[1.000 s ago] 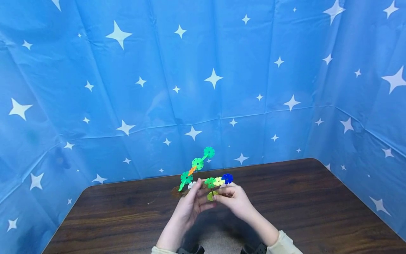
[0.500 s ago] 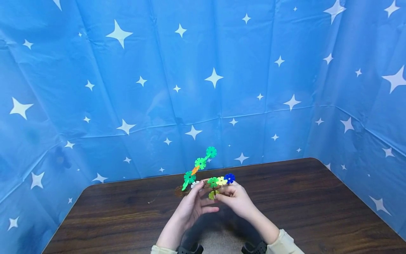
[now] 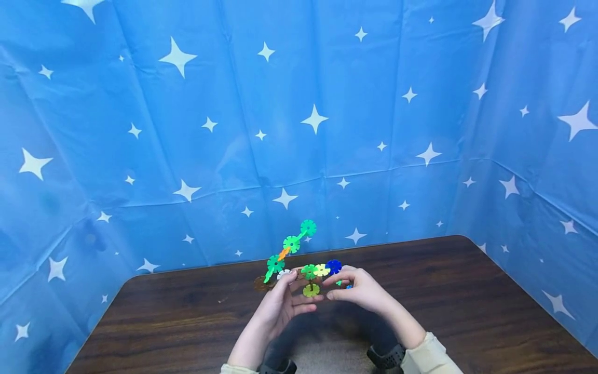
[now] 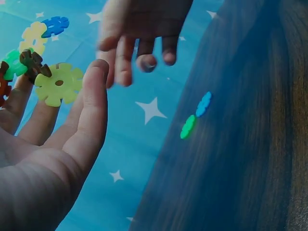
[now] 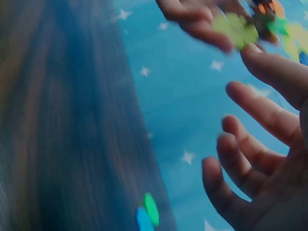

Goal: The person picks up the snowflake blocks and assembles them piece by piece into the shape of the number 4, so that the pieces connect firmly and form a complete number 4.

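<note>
My left hand (image 3: pixel 279 304) holds a linked chain of notched plastic snowflake discs above the table. A row of green, orange and white discs (image 3: pixel 291 243) climbs beyond the thumb. On the near side sit a green disc (image 3: pixel 309 271), a pale yellow disc (image 3: pixel 321 269) and a dark blue disc (image 3: pixel 334 267). Below the green one, a brown disc (image 4: pixel 33 67) joins a yellow-green disc (image 3: pixel 311 290). My right hand (image 3: pixel 362 291) hovers just right of it, fingers apart and loosely bent, gripping nothing. The left fingers partly hide the chain's middle.
A loose green disc (image 4: pixel 188 126) and a loose blue disc (image 4: pixel 204 104) lie on the dark wood table (image 3: pixel 467 311), beyond my right hand. A blue star-printed curtain (image 3: pixel 299 156) stands behind the table and along its sides.
My right hand has let go of the yellow-green disc and drawn back to the right, uncovering that disc and the loose ones on the table. The left hand keeps its hold.
</note>
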The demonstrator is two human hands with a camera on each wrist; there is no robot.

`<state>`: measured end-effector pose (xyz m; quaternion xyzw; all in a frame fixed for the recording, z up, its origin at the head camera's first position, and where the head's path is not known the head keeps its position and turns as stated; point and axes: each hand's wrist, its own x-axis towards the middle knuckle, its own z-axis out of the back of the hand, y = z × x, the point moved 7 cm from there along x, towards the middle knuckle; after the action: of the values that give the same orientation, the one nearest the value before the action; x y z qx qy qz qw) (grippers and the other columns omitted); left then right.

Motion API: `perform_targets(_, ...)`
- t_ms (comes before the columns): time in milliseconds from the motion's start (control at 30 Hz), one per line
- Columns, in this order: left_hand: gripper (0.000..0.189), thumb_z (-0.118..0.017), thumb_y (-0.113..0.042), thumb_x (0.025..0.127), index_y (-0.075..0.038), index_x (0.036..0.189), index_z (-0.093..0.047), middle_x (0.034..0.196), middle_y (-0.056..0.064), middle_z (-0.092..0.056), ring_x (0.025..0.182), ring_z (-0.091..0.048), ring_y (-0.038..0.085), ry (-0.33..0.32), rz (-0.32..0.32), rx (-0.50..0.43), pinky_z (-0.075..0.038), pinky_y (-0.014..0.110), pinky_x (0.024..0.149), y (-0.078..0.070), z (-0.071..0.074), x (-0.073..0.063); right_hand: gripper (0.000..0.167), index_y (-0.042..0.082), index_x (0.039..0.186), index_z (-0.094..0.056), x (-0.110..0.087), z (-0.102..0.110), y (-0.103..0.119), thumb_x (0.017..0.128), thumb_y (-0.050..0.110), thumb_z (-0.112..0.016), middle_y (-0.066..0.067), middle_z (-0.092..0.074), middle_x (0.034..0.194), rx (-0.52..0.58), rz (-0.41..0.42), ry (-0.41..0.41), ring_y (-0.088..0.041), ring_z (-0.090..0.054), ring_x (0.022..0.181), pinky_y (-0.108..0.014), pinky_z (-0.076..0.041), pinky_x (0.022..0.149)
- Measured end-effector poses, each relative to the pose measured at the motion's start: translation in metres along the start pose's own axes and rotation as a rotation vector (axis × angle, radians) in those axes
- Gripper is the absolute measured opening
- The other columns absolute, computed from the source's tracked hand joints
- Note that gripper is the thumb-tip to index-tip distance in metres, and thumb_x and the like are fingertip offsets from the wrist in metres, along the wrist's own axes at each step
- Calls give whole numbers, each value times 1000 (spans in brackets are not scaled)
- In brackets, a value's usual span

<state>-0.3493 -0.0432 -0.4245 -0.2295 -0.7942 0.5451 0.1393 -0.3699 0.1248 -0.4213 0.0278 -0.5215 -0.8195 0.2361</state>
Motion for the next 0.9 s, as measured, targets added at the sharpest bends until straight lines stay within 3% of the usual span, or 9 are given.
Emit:
perform_targets(100, 70, -47, -50, 98, -1, 143, -24, 147, 28, -33, 111, -61, 36, -2, 2, -3, -53, 37, 86, 0, 2, -1, 27, 4, 108, -72, 1, 11, -15, 85, 19, -75, -14, -63, 108, 12, -27, 20, -24, -56, 85, -33, -48, 67)
perform_targets(267, 69, -47, -50, 98, -1, 143, -26, 144, 27, -39, 112, -60, 37, -5, -5, -5, -53, 36, 85, -1, 5, -1, 30, 0, 108, -71, 6, 29, -44, 84, 17, -75, -16, -66, 108, -41, -109, -24, -23, -57, 86, -36, -49, 71)
perform_targets(533, 66, -47, -49, 99, -2, 141, -29, 139, 21, -47, 110, -62, 36, -16, -5, -15, -53, 37, 85, 1, 6, -1, 28, 1, 97, -69, 13, 32, -81, 76, 15, -81, -6, -65, 90, -184, -231, -66, -17, -55, 80, -33, -47, 67)
perform_targets(900, 72, -46, -48, 99, -1, 146, -18, 149, 31, -27, 110, -62, 35, -11, 12, -11, -53, 34, 85, 2, 3, 1, 24, 7, 85, -67, 15, 30, -86, 72, 14, -85, 1, -55, 72, -360, -289, -92, -15, -48, 64, -30, -41, 59)
